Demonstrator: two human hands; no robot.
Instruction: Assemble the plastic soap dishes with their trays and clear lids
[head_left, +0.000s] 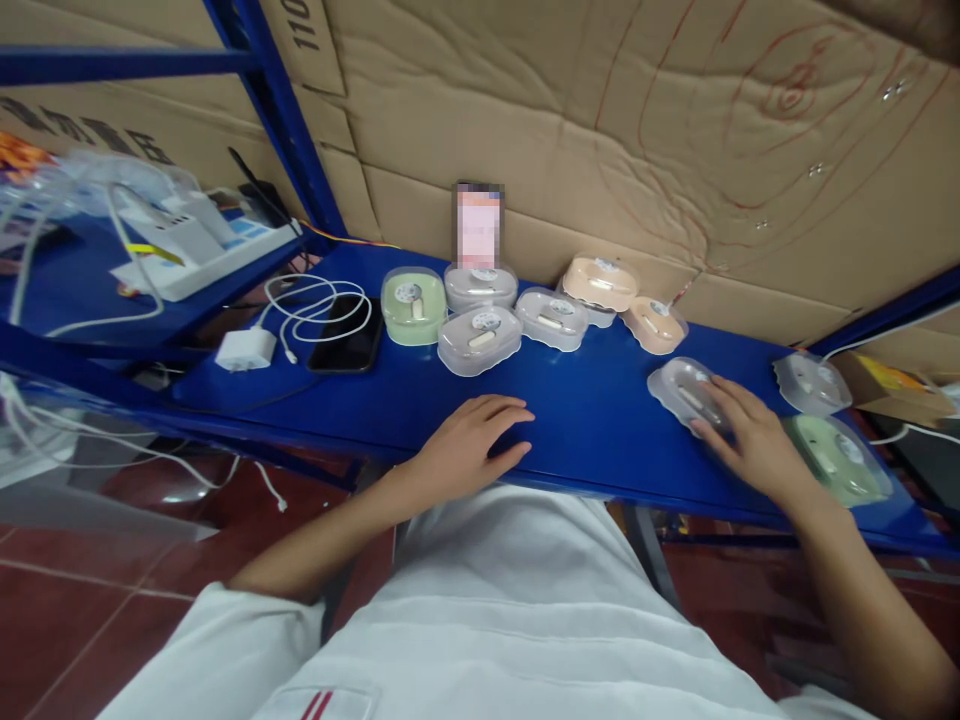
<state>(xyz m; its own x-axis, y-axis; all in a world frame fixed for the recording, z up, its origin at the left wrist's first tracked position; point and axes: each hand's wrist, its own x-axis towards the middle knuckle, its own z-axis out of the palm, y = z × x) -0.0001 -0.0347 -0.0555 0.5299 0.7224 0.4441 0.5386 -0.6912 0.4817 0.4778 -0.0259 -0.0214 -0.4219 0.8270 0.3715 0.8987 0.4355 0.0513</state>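
Observation:
My right hand [754,440] grips the right end of a grey soap box [684,392] with a clear lid, the thumb at its near side and the fingers over its far side. The box rests on or just above the blue table [585,420]; I cannot tell which. My left hand [476,445] holds nothing and hovers at the table's front edge, thumb apart from the curved fingers. Close to my right wrist lie a green soap box [844,460] and another grey soap box [812,383].
At the back stand a green box [414,308], several grey boxes [480,340] and orange boxes [600,283]. A propped phone [478,228] leans on the cardboard [525,120]. Left are a black phone [345,338], white charger [246,350] and cable. Blue posts [289,130] frame the table.

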